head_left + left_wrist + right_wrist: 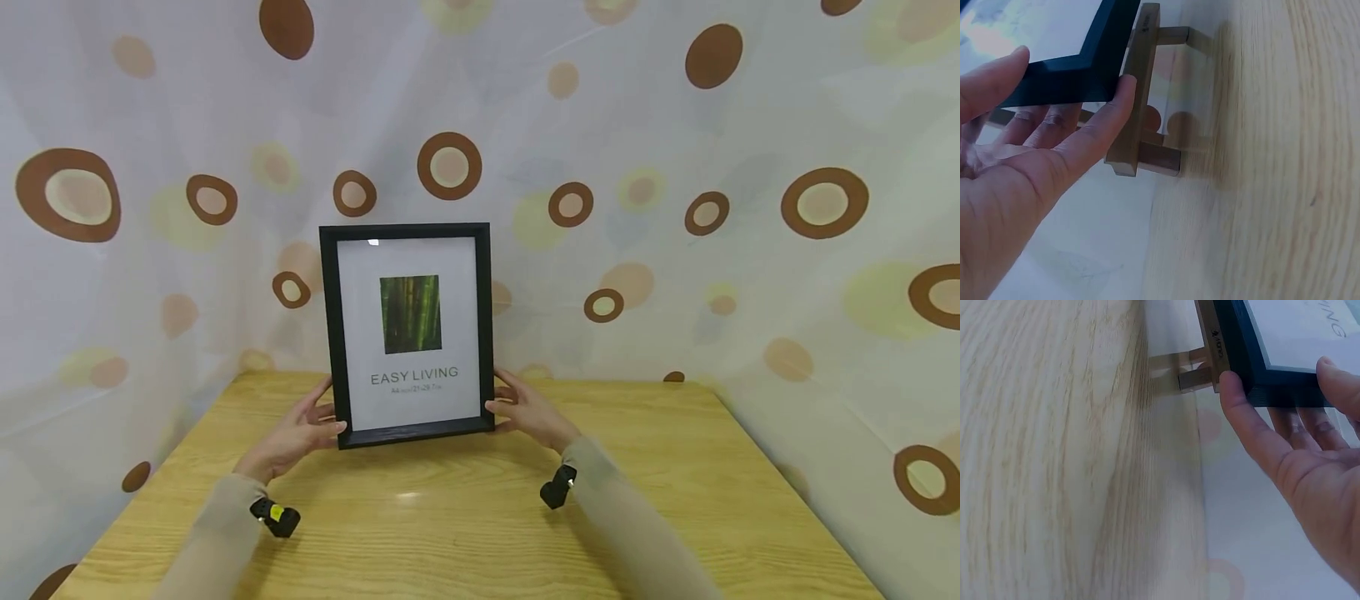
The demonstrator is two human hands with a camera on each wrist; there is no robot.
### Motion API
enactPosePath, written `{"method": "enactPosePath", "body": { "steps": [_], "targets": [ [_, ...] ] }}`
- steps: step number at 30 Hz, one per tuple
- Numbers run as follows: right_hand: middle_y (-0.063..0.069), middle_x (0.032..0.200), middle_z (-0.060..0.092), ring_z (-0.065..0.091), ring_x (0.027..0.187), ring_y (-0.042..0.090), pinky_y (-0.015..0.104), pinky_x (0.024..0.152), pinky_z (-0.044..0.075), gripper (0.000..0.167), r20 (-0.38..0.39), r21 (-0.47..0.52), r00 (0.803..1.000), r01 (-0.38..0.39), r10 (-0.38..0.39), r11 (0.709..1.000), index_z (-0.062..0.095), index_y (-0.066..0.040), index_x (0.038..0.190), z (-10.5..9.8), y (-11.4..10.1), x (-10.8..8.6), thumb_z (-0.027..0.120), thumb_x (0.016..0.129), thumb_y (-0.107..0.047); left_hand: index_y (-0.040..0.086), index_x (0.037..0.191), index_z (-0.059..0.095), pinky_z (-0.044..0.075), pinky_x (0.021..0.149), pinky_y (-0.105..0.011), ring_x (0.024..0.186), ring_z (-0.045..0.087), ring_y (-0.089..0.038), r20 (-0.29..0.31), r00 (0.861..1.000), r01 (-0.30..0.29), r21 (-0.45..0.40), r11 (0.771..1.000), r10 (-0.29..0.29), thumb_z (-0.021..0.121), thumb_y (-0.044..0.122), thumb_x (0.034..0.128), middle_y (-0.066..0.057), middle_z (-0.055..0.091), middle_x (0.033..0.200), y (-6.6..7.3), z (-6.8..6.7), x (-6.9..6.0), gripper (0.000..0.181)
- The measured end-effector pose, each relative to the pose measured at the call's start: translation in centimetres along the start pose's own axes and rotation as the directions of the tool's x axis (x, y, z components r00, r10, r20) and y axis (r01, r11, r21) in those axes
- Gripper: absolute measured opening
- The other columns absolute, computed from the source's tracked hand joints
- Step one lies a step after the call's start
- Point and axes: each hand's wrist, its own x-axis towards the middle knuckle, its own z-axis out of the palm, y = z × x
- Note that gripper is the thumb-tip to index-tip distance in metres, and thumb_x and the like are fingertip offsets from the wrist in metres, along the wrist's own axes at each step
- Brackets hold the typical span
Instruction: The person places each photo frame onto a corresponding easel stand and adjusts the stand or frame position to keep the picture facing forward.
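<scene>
A black picture frame (483, 333) stands nearly upright and slightly tilted, its white sheet reading "EASY LIVING" below a green bamboo photo. My left hand (288, 437) grips its lower left side, thumb at the front and the other fingers behind. On the lower right side my right hand (528, 417) holds it the same way. Right by the frame's bottom edge, the left wrist view shows a wooden stand (1141, 75) with short feet. Part of this stand (1213, 344) also appears in the right wrist view. From the head view the frame hides it.
Both arms reach over a light wooden table (420, 533). A white curtain (645, 125) with brown and pale dots hangs behind the table and along its sides. Each sleeve carries a black wrist camera (558, 487).
</scene>
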Motion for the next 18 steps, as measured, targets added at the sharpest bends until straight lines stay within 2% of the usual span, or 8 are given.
{"method": "enactPosePath", "body": {
  "steps": [6, 13, 18],
  "targets": [
    [0.029, 0.148, 0.039, 0.049, 0.130, 0.040, 0.053, 0.094, 0.053, 0.059, -0.021, 0.009, 1.000, 0.012, -0.012, 1.000, 0.027, 0.002, 0.151, 0.6, 0.1, 0.6, 0.054, 0.100, -0.006, 0.018, 0.158, -0.011, 0.050, 0.100, -0.051, 0.140, 0.025, -0.054, 0.002, 1.000, -0.018, 0.005, 1.000, 0.018, 0.060, 0.006, 0.0958, -0.036, 0.006, 0.158, 0.3, -0.2, -0.5, 0.095],
    [0.030, 0.142, 0.047, 0.060, 0.116, 0.033, 0.059, 0.098, 0.047, 0.062, -0.054, 0.041, 0.999, -0.006, 0.008, 0.999, 0.030, -0.002, 0.152, 1.2, 0.5, 1.4, 0.057, 0.096, 0.001, 0.020, 0.158, -0.011, 0.050, 0.100, -0.051, 0.141, 0.022, -0.054, -0.012, 1.000, -0.013, 0.004, 1.000, 0.013, 0.060, 0.006, 0.0957, -0.035, 0.004, 0.158, -0.1, -0.9, -0.4, 0.096],
    [0.029, 0.144, 0.045, 0.056, 0.123, 0.036, 0.049, 0.098, 0.052, 0.060, -0.070, 0.058, 0.997, -0.015, 0.019, 0.998, 0.031, 0.003, 0.151, 1.4, 0.7, 2.2, 0.057, 0.096, 0.001, 0.018, 0.158, -0.011, 0.050, 0.099, -0.050, 0.141, 0.022, -0.054, -0.011, 0.999, -0.032, -0.005, 0.999, 0.032, 0.059, 0.004, 0.0957, -0.035, 0.004, 0.158, -0.1, -1.4, -0.2, 0.095]
  ]
}}
